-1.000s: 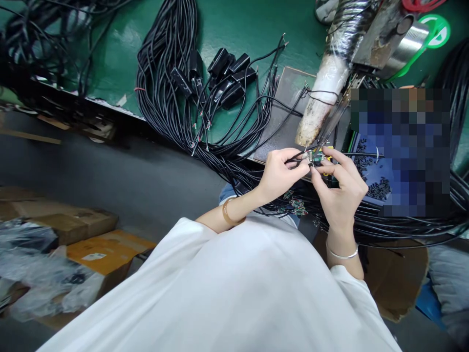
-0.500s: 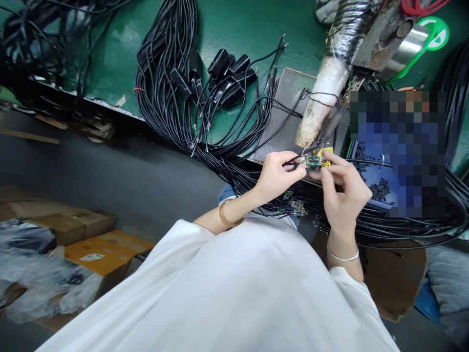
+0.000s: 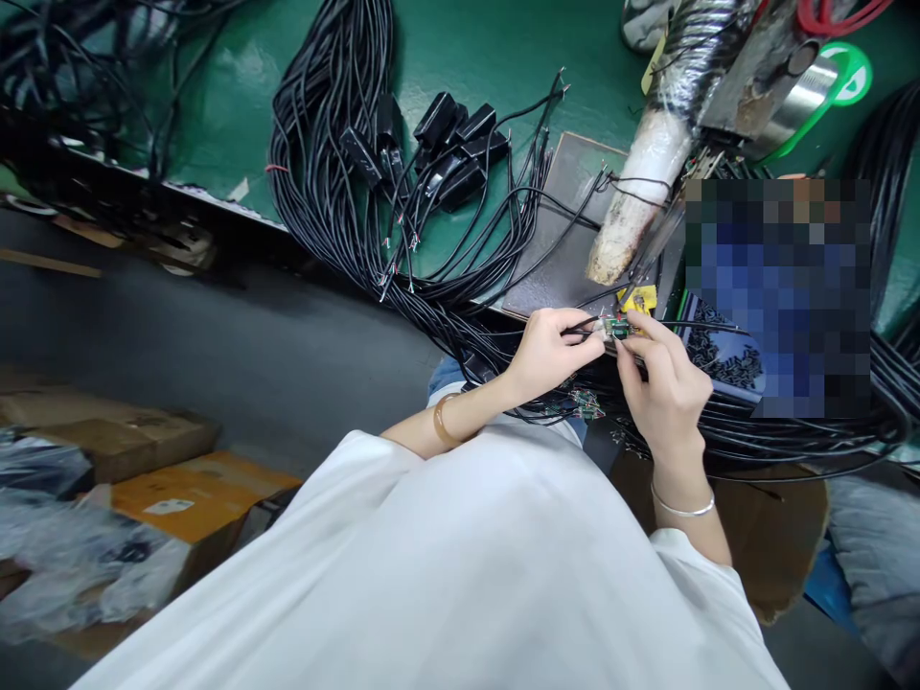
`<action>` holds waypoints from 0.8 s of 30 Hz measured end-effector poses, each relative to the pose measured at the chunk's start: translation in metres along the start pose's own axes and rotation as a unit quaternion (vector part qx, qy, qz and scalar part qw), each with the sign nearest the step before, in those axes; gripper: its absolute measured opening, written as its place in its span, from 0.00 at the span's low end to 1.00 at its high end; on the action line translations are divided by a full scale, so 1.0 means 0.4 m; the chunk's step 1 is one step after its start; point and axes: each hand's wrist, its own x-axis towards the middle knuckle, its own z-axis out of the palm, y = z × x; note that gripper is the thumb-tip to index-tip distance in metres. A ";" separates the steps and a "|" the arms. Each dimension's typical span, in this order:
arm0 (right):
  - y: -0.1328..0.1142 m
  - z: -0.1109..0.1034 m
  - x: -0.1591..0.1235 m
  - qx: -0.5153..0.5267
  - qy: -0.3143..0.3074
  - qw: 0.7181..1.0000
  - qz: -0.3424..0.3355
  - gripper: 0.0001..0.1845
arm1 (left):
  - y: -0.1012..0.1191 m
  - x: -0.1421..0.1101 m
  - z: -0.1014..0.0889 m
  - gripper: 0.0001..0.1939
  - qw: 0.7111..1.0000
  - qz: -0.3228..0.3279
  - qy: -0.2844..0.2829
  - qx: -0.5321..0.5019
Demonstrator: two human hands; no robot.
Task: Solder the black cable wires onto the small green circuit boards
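My left hand pinches the end of a thin black cable at the front edge of the green bench. My right hand pinches a small green circuit board right against that cable end. Both hands are closed and meet just below the tip of a wrapped soldering iron that leans down from the upper right. A yellow piece sits just behind the board. More small green boards lie in my lap below the hands.
A thick bundle of black cables with several black plug housings lies across the bench. A dark plate sits under the iron. A solder spool stands top right. Cardboard boxes and plastic bags lie on the floor at left.
Both hands, still holding the board and cable, shifted slightly lower in view, staying under the iron's tip. The right fingers curled tighter over the board.
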 end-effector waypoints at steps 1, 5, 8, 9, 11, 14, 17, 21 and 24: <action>0.002 0.010 -0.001 0.009 0.000 1.000 0.007 0.06 | 0.001 0.002 0.000 0.09 1.000 -0.001 0.002 -0.001; 0.002 0.030 0.003 0.108 0.024 0.989 0.098 0.04 | 0.001 0.011 0.002 0.10 1.000 0.009 0.012 -0.009; -0.004 0.031 0.015 0.160 0.034 0.971 0.172 0.02 | -0.003 0.019 0.003 0.11 0.999 0.022 0.018 -0.016; -0.005 0.031 0.020 0.165 0.034 0.968 0.184 0.02 | -0.004 0.022 0.003 0.11 0.999 0.027 0.020 -0.016; -0.006 0.030 0.030 0.166 0.037 0.966 0.193 0.03 | -0.004 0.027 0.003 0.12 0.999 0.035 0.024 -0.011; -0.006 0.030 0.041 0.161 0.045 0.967 0.190 0.03 | 0.002 0.034 0.002 0.13 0.998 0.050 0.027 0.005; -0.006 0.028 0.046 0.158 0.054 0.968 0.187 0.03 | 0.009 0.038 0.001 0.14 0.998 0.061 0.031 0.016; -0.006 0.021 0.049 0.160 0.059 0.970 0.175 0.02 | 0.013 0.037 -0.001 0.14 0.996 0.079 0.035 0.032; -0.006 0.017 0.050 0.165 0.060 0.972 0.159 0.02 | 0.015 0.037 -0.001 0.13 0.995 0.090 0.038 0.033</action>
